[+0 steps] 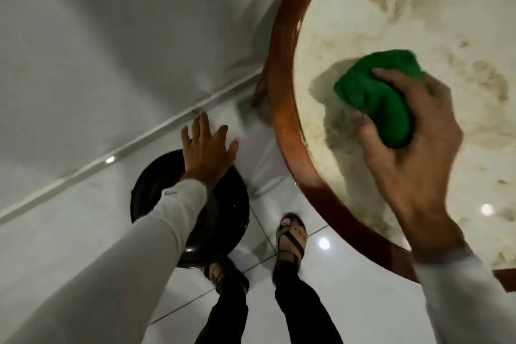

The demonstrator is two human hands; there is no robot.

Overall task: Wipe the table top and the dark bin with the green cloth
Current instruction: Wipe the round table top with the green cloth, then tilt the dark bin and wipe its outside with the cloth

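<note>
A round table (282, 109) with a brown wooden rim and a pale marbled top fills the right side. My right hand (413, 145) grips a bunched green cloth (374, 92) and presses it on the table top near the left rim. A dark round bin (223, 204) stands on the floor to the left of the table. My left hand (208, 148) hovers above the bin's far edge with its fingers spread and nothing in it. My left forearm in a white sleeve hides much of the bin's opening.
White floor tiles lie below, with my two feet in sandals (291, 234) beside the bin and table. A white wall with a baseboard (111, 153) runs diagonally behind the bin. A table leg (261, 89) shows under the rim.
</note>
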